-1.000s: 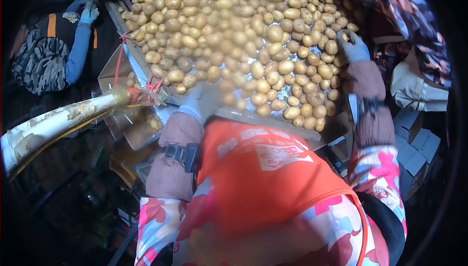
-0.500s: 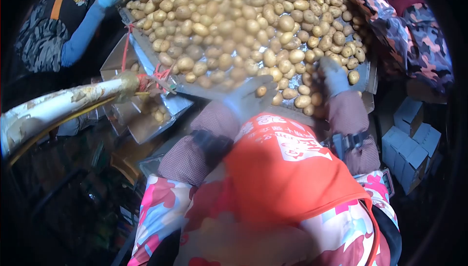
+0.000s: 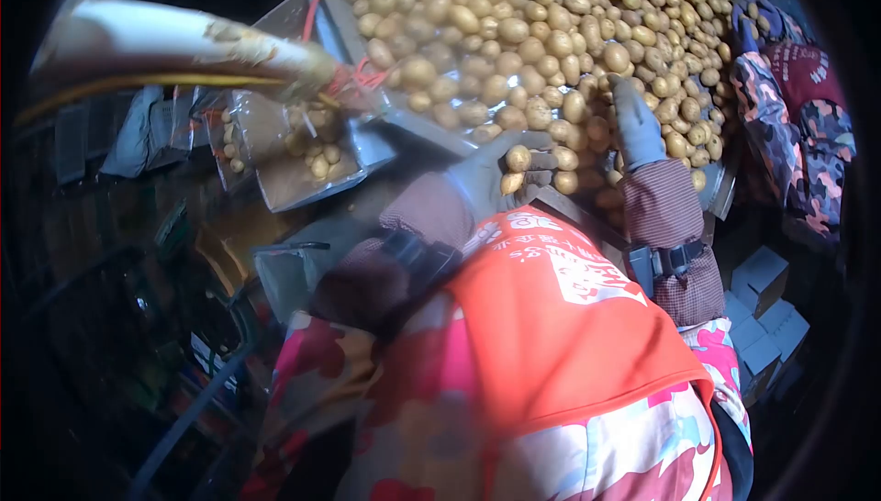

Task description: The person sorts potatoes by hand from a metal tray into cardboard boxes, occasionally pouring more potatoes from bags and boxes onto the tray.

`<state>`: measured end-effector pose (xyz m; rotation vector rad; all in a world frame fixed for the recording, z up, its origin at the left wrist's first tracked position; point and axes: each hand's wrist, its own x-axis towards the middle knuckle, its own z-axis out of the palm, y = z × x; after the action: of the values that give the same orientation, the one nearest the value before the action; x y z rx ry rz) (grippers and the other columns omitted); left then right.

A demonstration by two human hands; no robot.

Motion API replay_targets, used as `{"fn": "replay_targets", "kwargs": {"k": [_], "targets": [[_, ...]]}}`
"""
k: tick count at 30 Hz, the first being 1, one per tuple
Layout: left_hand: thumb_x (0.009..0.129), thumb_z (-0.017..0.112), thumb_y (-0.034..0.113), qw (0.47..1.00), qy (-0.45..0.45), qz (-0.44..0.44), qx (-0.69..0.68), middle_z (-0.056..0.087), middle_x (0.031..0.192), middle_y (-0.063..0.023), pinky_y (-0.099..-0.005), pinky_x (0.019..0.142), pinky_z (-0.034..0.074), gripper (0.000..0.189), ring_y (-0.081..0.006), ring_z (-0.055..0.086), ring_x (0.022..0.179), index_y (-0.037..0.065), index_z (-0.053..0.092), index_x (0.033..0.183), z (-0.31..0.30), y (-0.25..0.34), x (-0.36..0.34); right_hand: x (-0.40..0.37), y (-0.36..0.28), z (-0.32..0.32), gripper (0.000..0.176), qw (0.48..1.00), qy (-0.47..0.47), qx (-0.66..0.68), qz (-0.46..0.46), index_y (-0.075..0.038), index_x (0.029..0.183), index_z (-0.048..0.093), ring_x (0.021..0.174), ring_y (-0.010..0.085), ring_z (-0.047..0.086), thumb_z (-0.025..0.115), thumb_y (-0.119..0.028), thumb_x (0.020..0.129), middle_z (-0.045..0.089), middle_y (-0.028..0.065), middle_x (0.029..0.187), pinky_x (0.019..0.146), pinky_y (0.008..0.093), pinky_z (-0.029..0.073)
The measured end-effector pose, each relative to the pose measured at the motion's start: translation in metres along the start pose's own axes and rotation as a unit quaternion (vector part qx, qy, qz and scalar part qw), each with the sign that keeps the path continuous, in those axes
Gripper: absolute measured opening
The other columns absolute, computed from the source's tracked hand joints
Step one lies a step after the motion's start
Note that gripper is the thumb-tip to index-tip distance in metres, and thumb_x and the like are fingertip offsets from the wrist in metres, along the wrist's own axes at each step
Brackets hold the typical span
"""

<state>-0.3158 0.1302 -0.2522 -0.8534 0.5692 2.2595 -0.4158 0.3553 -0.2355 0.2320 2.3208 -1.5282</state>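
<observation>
A broad heap of potatoes (image 3: 514, 33) covers the sorting table in front of me. At its near edge, my gloved left hand (image 3: 482, 175) is turned palm up, its fingers curled around a small potato (image 3: 518, 159) and another small potato (image 3: 511, 183). My right hand (image 3: 637, 123), also gloved, reaches into the right part of the heap. Its fingers stretch forward against the potatoes, with the tips just below a larger potato (image 3: 617, 58). Nothing is visibly gripped in it, though the palm side is partly hidden.
A pale, peeling pole (image 3: 197, 42) juts in from the left, tied with red string (image 3: 358, 77). Below it sits a lined cardboard box (image 3: 303, 175) with some potatoes. Another person's camouflage sleeve (image 3: 766, 120) is at the right. Small boxes (image 3: 762, 317) are stacked lower right.
The view has shifted left, so the heap sits farther right. Two small potatoes now show in my left hand, where one showed before. My right hand reaches forward with its fingers extended.
</observation>
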Motion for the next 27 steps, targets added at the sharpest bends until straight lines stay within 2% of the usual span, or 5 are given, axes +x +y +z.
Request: {"fn": "replay_targets", "kwargs": {"k": [5, 15, 21, 22, 27], "targets": [[0.103, 0.054, 0.049, 0.998, 0.001, 0.045, -0.040, 0.069, 0.104, -0.0099, -0.0238, 0.057, 0.047, 0.047, -0.0165, 0.064, 0.075, 0.011, 0.063, 0.130, -0.032, 0.009, -0.019, -0.033, 0.064, 0.059, 0.069, 0.792, 0.020, -0.544, -0.276, -0.020, 0.152, 0.047, 0.147, 0.0410, 0.036, 0.066, -0.040, 0.089, 0.040, 0.0213, 0.157, 0.120, 0.0644, 0.020], [0.100, 0.050, 0.064, 0.953, -0.171, 0.135, -0.210, 0.042, 0.056, 0.0009, -0.0261, 0.038, 0.023, 0.059, -0.0106, 0.032, 0.042, 0.009, 0.068, 0.088, -0.178, 0.015, -0.115, -0.018, 0.115, 0.057, 0.075, 0.771, 0.023, -0.493, -0.402, -0.017, 0.161, 0.035, 0.152, 0.0371, 0.031, 0.055, -0.046, 0.094, 0.037, 0.0159, 0.162, 0.119, 0.0663, 0.015], [0.099, 0.052, 0.060, 0.799, 0.245, 0.352, -0.423, 0.037, 0.061, 0.0017, -0.0278, 0.040, 0.034, 0.050, -0.0128, 0.040, 0.045, 0.014, 0.050, 0.079, -0.295, -0.041, -0.296, -0.016, 0.104, 0.070, 0.074, 0.695, 0.077, -0.451, -0.554, -0.008, 0.159, 0.036, 0.150, 0.0380, 0.033, 0.050, -0.047, 0.099, 0.039, 0.0193, 0.160, 0.121, 0.0605, 0.015], [0.100, 0.051, 0.059, 0.788, 0.284, 0.372, -0.400, 0.040, 0.065, 0.0005, -0.0278, 0.041, 0.036, 0.049, -0.0131, 0.042, 0.047, 0.013, 0.051, 0.082, -0.312, -0.046, -0.322, -0.033, 0.084, 0.065, 0.071, 0.728, 0.005, -0.532, -0.433, 0.006, 0.150, 0.041, 0.142, 0.0512, 0.041, 0.057, -0.038, 0.097, 0.045, 0.0314, 0.151, 0.115, 0.0686, 0.027], [0.103, 0.048, 0.053, 0.872, 0.285, 0.299, -0.262, 0.053, 0.082, -0.0055, -0.0277, 0.048, 0.043, 0.045, -0.0148, 0.051, 0.057, 0.009, 0.055, 0.101, -0.328, 0.011, -0.319, -0.017, 0.091, 0.064, 0.066, 0.791, 0.062, -0.465, -0.392, -0.004, 0.143, 0.053, 0.134, 0.0476, 0.051, 0.069, -0.019, 0.081, 0.056, 0.0263, 0.138, 0.114, 0.0664, 0.029]]}}
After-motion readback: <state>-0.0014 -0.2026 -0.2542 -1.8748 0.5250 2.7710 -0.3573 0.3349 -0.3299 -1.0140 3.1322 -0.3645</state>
